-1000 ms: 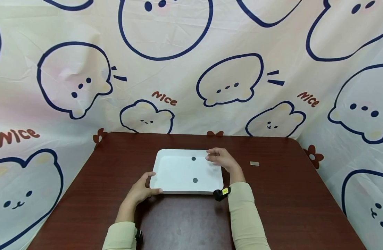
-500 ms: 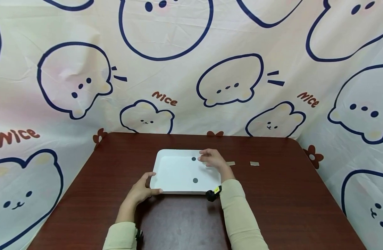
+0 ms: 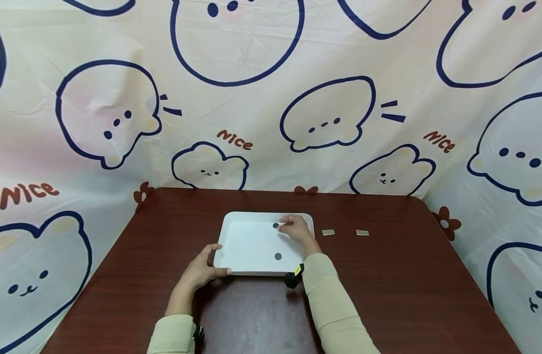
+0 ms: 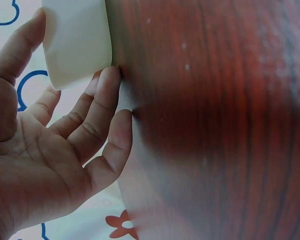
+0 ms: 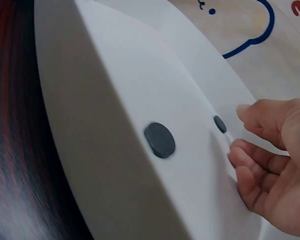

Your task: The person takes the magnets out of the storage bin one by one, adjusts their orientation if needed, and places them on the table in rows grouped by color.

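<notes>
On my feed, the white, shallow, rectangular tray with rounded corners (image 3: 248, 244) sits on the dark reddish-brown wood-grain table (image 3: 412, 295). Two flat, round, dark grey discs lie on its floor, both in the right half: the far disc (image 3: 275, 225) towards the back wall, the near disc (image 3: 278, 256) towards the front.

Leftmost, I see the left hand (image 3: 197, 269) holding the tray's front left corner, thumb on the front edge and fingers at the left side; both discs are well apart from it. Further right, the right hand (image 3: 298, 230) is over the tray's right part, fingers half bent, a gap between thumb and forefinger. The far disc is just beside those fingertips; I can't tell whether they touch it. The near disc lies nearer me, below that hand.

Right of the tray, two small, pale grey rectangular pieces rest on the table: the left piece (image 3: 328, 232) near its edge, the right piece (image 3: 362, 233) farther out. My count: one tray, two discs, two pieces.
</notes>
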